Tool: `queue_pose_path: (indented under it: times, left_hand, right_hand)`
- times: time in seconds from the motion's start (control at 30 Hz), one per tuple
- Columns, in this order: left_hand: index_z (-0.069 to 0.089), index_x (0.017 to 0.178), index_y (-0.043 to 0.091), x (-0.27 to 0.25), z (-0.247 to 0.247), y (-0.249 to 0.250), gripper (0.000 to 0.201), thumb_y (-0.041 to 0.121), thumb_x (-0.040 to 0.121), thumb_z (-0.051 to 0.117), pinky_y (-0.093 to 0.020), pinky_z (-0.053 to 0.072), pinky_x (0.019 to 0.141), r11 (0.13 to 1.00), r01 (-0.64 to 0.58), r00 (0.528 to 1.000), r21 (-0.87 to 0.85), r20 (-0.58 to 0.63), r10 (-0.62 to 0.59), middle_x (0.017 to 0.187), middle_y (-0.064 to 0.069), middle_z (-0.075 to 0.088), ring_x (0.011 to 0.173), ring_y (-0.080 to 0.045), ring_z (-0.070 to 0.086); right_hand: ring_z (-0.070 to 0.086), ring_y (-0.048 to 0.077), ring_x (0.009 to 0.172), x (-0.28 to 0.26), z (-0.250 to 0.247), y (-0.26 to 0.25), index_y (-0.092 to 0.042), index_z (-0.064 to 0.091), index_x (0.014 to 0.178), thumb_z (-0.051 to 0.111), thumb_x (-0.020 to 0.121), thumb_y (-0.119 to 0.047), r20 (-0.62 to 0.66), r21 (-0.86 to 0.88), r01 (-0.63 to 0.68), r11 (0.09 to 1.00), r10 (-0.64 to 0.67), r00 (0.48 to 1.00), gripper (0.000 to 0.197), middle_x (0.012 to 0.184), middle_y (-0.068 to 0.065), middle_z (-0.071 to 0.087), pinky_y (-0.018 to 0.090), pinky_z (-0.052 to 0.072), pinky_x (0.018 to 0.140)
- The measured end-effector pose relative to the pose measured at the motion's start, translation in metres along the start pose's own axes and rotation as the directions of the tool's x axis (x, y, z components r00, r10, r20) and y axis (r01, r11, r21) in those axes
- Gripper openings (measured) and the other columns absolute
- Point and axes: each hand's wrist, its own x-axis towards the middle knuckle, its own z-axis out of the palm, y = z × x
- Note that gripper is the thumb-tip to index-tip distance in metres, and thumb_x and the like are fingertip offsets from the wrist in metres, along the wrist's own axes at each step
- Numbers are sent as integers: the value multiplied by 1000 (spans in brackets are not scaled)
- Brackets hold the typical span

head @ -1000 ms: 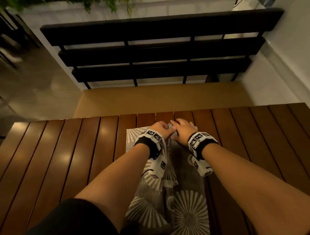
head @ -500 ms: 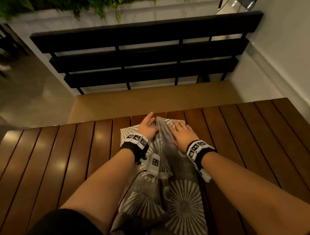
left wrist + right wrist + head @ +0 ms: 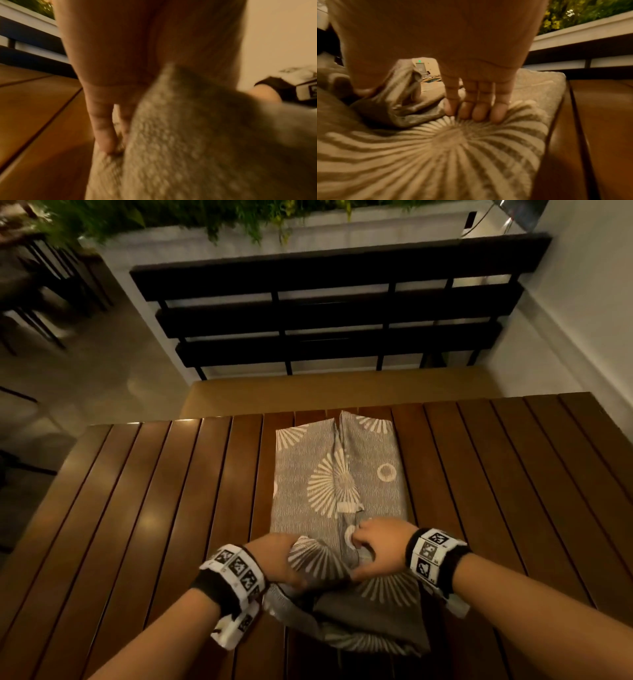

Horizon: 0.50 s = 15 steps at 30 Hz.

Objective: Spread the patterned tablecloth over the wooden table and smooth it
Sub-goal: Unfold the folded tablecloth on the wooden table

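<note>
The grey tablecloth (image 3: 308, 484) with white sunburst patterns lies as a long folded strip down the middle of the slatted wooden table (image 3: 154, 508). Its far end lies flat and its near end is bunched and lifted. My left hand (image 3: 277, 556) grips a raised fold at the near left. In the left wrist view its fingers (image 3: 101, 128) dig into the tablecloth (image 3: 188, 148). My right hand (image 3: 376, 549) holds the near right part. Its fingertips (image 3: 481, 108) curl onto the tablecloth (image 3: 453, 148) while the thumb pinches a crumpled fold. The two hands are close together.
A bench with a dark slatted back (image 3: 325, 313) and a tan seat (image 3: 325, 392) stands just beyond the table's far edge. A white wall runs along the right, a planter with greenery (image 3: 205, 217) sits behind the bench, and dark chairs (image 3: 51, 278) stand far left.
Both hands have drawn back from the cloth's far end to its near end. They went from resting flat on the cloth to gripping bunched folds.
</note>
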Motion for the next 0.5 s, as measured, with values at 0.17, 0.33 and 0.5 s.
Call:
queue_pose_path:
  times: [0.17,0.33,0.5]
  left_hand:
    - [64,106,15,6,20,26,31,41,91,55,-33,46,79,977,17,962,215,-270,43,102,-12,69,97,-30,63]
    - [63,111,10,18,25,44,33,35,95,48,-35,45,84,961,7,970,278,-236,61,110,-16,67,102,-34,61]
    - [36,145,13,41,8,48,63,46,94,49,-43,27,114,969,26,983,245,-183,20,156,-7,27,139,-33,28]
  right_hand:
    - [40,34,125,-26,14,-31,-15,32,142,46,47,-95,53,69,-117,991,113,992,125,141,13,38,44,37,103]
    - [-18,35,145,-27,53,-31,-17,-13,151,69,49,-78,109,-2,-227,974,225,968,144,158,11,-22,58,-2,114]
    - [-15,32,146,-8,40,2,-19,-6,153,65,58,-73,-28,17,-291,957,291,956,130,159,8,-19,53,-2,116]
